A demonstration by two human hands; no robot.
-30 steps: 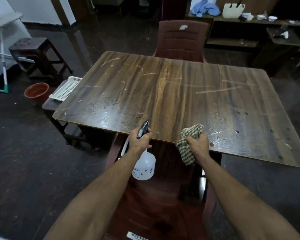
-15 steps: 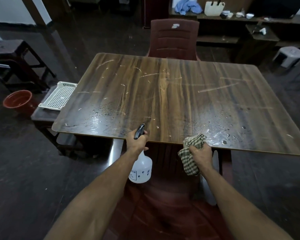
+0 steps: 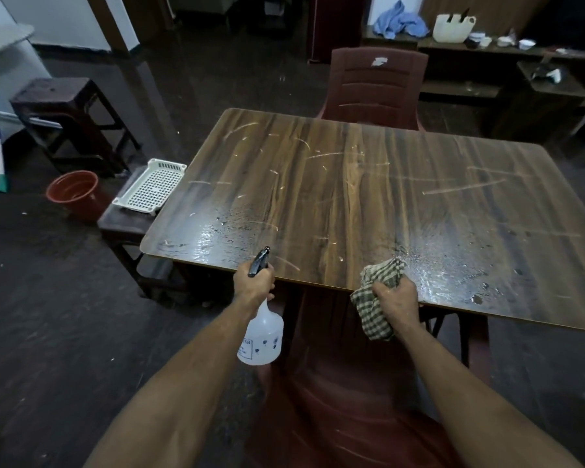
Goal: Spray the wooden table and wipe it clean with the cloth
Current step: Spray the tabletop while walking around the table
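The wooden table (image 3: 368,197) fills the middle of the view, scratched, with wet spray patches near its front left and front right. My left hand (image 3: 253,283) grips a white spray bottle (image 3: 262,336) by its black nozzle head, just at the table's near edge, nozzle pointing over the tabletop. My right hand (image 3: 395,298) holds a bunched green checked cloth (image 3: 375,298) at the near edge, beside the right wet patch; part of the cloth hangs below the edge.
A maroon plastic chair (image 3: 375,86) stands at the far side, another (image 3: 352,417) right below me. To the left sit a white perforated tray (image 3: 149,187) on a low stool, a red bucket (image 3: 73,192) and a dark stool (image 3: 65,113). Shelves with clutter line the back.
The view has swung right and back left. Both hands stay at the near edge; the cloth hand has crept slightly onto the tabletop. The wet patches look larger.
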